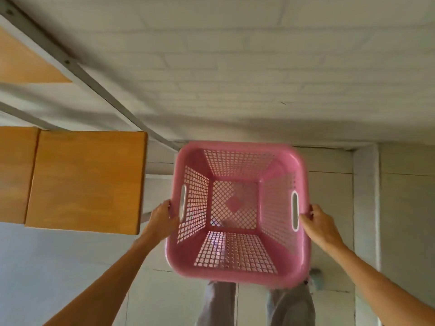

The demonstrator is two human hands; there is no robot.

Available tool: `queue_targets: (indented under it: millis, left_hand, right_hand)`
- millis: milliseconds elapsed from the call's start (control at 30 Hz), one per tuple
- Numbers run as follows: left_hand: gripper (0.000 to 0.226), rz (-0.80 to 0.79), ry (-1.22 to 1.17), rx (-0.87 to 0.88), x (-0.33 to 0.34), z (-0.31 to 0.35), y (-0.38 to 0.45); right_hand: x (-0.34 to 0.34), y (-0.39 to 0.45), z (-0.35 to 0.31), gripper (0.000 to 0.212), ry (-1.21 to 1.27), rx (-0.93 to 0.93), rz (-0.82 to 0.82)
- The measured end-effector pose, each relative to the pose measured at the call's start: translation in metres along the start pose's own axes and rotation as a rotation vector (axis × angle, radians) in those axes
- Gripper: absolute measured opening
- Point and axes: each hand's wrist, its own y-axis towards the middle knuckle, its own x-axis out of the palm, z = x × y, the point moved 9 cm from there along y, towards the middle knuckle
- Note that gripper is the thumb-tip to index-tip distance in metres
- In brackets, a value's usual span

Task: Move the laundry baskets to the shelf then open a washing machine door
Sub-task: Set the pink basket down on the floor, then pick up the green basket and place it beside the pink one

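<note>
A pink plastic laundry basket point(237, 212) with lattice walls and a slot handle on each side hangs in front of me, seen from above, with nothing inside it. My left hand point(162, 218) grips its left rim beside the handle slot. My right hand point(320, 225) grips the right rim, fingers at the right handle slot. The basket is held off the floor, to the right of a wooden shelf board point(87, 182). No washing machine is in view.
The shelf has a grey metal frame point(77, 69) and a higher wooden board point(21, 62) at the upper left. A white brick wall point(259, 67) stands ahead. Pale tiled floor point(329, 184) lies below, with my legs point(256, 307) under the basket.
</note>
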Motion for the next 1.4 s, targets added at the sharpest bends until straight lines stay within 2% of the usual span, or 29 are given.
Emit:
queue_targets:
  millis: [167, 267, 400, 533, 600, 700, 800, 933, 1000, 1067, 1133, 1200, 1233, 1333, 1400]
  left_hand:
    - [0.026, 0.001, -0.047, 0.032, -0.026, -0.013, 0.061]
    - [0.025, 0.005, -0.083, 0.052, -0.035, -0.013, 0.081]
    - [0.018, 0.013, -0.037, 0.108, -0.044, -0.016, 0.097]
    - [0.031, -0.023, 0.026, 0.132, -0.048, -0.016, 0.109]
    - [0.042, 0.01, 0.039, 0.149, -0.058, -0.006, 0.103]
    - [0.065, 0.094, 0.087, 0.151, -0.082, 0.016, 0.077]
    - [0.055, 0.006, 0.108, 0.304, -0.081, 0.066, 0.019]
    - [0.062, -0.104, 0.236, 0.458, -0.048, 0.118, -0.083]
    - [0.067, -0.149, 0.347, 0.521, -0.02, 0.149, -0.148]
    - [0.061, -0.2, 0.467, 0.616, 0.021, 0.178, -0.216]
    - [0.059, -0.295, 0.535, 0.68, 0.069, 0.2, -0.292]
    - [0.065, -0.361, 0.63, 0.771, 0.122, 0.212, -0.356]
    - [0.067, -0.388, 0.673, 0.813, 0.148, 0.216, -0.391]
    - [0.064, -0.468, 0.742, 0.967, 0.236, 0.221, -0.489]
    - [0.061, -0.538, 0.779, 1.047, 0.299, 0.218, -0.549]
  right_hand:
    - [0.013, 0.04, -0.058, 0.026, -0.059, -0.026, 0.037]
    - [0.014, 0.057, -0.08, 0.03, -0.059, -0.038, 0.068]
    - [0.019, 0.066, -0.087, 0.025, -0.09, -0.036, 0.068]
    - [0.023, 0.062, -0.085, 0.021, -0.095, -0.053, 0.056]
    - [0.022, 0.051, -0.087, 0.031, -0.086, -0.067, 0.035]
    - [0.004, 0.015, -0.084, 0.071, 0.004, 0.008, 0.044]
    - [-0.022, -0.051, -0.06, 0.076, 0.149, 0.092, 0.074]
    - [-0.053, -0.17, 0.018, 0.07, 0.355, 0.209, 0.145]
    - [-0.058, -0.24, 0.077, 0.065, 0.449, 0.289, 0.191]
    - [-0.056, -0.314, 0.148, 0.059, 0.554, 0.382, 0.243]
    - [-0.038, -0.388, 0.229, 0.064, 0.708, 0.464, 0.307]
    - [-0.009, -0.463, 0.316, 0.081, 0.809, 0.562, 0.396]
    - [0.003, -0.503, 0.349, 0.08, 0.826, 0.586, 0.425]
    - [0.037, -0.625, 0.439, 0.054, 0.873, 0.719, 0.511]
    - [0.065, -0.693, 0.498, 0.051, 0.934, 0.812, 0.574]
